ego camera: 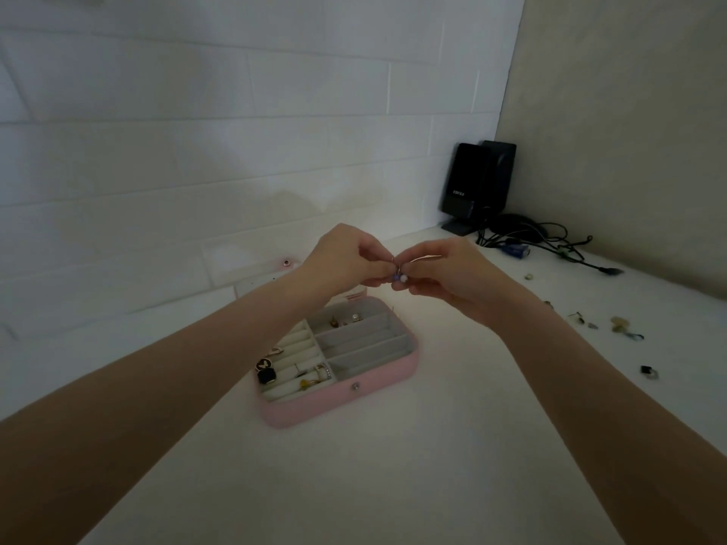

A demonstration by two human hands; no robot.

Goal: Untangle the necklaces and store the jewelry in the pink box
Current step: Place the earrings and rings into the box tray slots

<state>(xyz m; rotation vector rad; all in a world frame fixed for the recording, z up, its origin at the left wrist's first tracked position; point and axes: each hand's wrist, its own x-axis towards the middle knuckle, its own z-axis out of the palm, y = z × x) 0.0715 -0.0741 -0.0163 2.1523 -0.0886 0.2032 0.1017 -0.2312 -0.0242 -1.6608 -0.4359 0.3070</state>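
Observation:
Both hands are raised above the open pink box [346,403]. My left hand [342,257] and my right hand [444,273] meet fingertip to fingertip and pinch a small piece of jewelry [399,275] with thin wire hooks, a blue bead and a white bead. The box lies on the white table, with its lid [255,269] open behind it. Rings and earrings [291,373] sit in its left padded rows, and small pieces [346,318] lie in the rear compartment. The other grey compartments look bare.
Loose small jewelry pieces [617,324] are scattered on the table at the right, with a dark piece [649,372] nearer the front. Black speakers [478,182] and tangled cables [550,245] fill the back right corner. A white tiled wall stands behind.

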